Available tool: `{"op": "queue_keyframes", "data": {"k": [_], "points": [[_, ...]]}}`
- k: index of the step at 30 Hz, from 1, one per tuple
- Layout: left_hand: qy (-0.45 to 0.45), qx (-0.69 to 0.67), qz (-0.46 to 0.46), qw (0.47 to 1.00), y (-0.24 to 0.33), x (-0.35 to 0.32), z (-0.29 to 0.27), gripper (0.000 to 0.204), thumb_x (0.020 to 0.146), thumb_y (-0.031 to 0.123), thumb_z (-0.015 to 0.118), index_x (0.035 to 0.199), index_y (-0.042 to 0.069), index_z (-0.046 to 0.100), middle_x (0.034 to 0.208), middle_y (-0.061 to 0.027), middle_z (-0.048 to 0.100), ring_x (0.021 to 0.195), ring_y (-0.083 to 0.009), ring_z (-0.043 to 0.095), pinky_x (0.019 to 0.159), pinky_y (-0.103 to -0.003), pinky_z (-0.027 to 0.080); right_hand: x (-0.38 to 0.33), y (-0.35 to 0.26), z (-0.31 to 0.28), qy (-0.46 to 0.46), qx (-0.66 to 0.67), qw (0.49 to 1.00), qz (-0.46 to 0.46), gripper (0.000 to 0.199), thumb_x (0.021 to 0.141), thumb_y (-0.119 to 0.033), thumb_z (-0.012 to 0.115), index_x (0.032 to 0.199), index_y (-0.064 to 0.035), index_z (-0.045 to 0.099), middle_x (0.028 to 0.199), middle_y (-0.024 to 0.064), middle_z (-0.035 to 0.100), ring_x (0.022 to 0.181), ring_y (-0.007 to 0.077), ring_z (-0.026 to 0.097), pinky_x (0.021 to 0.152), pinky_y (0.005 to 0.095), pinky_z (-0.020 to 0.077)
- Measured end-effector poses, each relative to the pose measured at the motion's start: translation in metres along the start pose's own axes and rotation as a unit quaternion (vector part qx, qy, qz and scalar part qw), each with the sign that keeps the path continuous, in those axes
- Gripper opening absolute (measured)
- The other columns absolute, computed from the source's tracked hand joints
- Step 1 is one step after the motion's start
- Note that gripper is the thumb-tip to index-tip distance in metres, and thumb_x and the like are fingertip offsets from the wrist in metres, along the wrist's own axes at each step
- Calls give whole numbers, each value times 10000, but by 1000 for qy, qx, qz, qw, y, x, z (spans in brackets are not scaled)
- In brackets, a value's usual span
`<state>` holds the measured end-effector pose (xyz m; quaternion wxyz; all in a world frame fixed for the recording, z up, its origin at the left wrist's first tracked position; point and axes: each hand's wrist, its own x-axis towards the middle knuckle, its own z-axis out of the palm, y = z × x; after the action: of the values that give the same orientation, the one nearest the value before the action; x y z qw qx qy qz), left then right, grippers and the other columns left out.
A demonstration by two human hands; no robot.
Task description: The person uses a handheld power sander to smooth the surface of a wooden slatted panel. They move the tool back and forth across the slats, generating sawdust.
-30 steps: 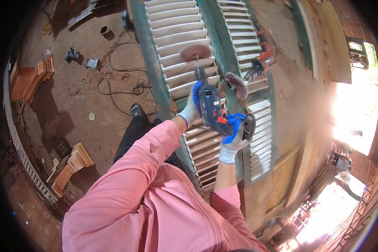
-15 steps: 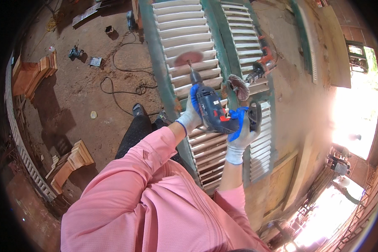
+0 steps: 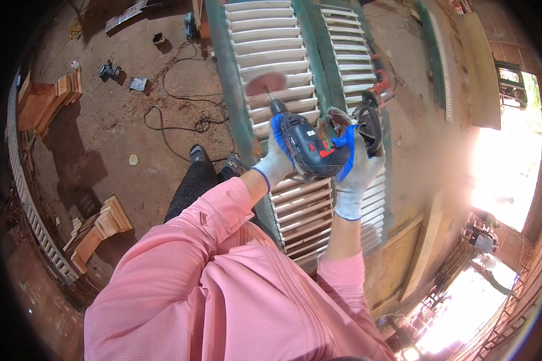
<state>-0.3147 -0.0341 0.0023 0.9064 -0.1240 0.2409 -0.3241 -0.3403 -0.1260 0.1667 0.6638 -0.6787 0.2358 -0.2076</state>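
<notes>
Both my hands wear white gloves with blue palms and hold a dark blue power drill [image 3: 307, 149]. My left hand [image 3: 278, 161] is wrapped round the drill's front body. At the rear handle my right hand [image 3: 356, 165] is closed, beside a round dark cable loop [image 3: 370, 129]. A reddish round disc [image 3: 265, 83] on the drill's shaft looks blurred, over the white slats of a green-framed louvred shutter [image 3: 274, 51]. Whether the disc touches the slats I cannot tell. A red-orange drill [image 3: 380, 90] lies across the right louvre panel, its brush-like wheel [image 3: 338, 119] partly behind my right hand.
A black cable [image 3: 183, 126] winds over the dirt floor left of the shutter. Wooden pieces [image 3: 49, 102] and stepped mouldings [image 3: 105, 227] lie farther left, near a small dark tool [image 3: 109, 71]. Wooden boards [image 3: 424, 243] lie to the right.
My right hand and the drill's rear have shifted right and slightly up, and the drill's tilt has changed. The disc has moved slightly left across the slats.
</notes>
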Motion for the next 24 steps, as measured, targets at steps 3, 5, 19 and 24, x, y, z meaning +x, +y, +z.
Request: {"op": "queue_keyframes", "data": {"k": [3,5,19,24], "points": [[25,22,9,999,-2,-1,14,535,892,595,462,1019,112,654,938,-132,685,885,-328,669,875,-495,549,6,-4,4,-3,-5,1000,9,258,877,-44,672,1122,36,673,912,57,698,721,96,615,656,252,505],[39,28,13,999,-4,-1,19,527,896,589,458,1012,115,657,938,-129,687,884,-327,669,874,-497,548,12,-11,6,-12,-6,1000,15,260,875,-47,675,1123,35,673,903,63,701,708,102,620,651,251,504],[37,29,4,999,-15,36,21,556,895,628,444,1035,136,662,1032,-152,691,971,-363,662,946,-548,518,39,-41,20,22,-82,996,0,177,862,-88,690,955,60,665,736,86,659,623,154,613,607,274,497],[25,15,-44,999,-26,31,59,584,907,657,432,996,126,659,979,-148,693,919,-360,668,910,-539,533,54,-30,2,38,-114,992,-34,155,862,-93,691,927,46,674,715,81,664,624,152,615,603,282,485]]}}
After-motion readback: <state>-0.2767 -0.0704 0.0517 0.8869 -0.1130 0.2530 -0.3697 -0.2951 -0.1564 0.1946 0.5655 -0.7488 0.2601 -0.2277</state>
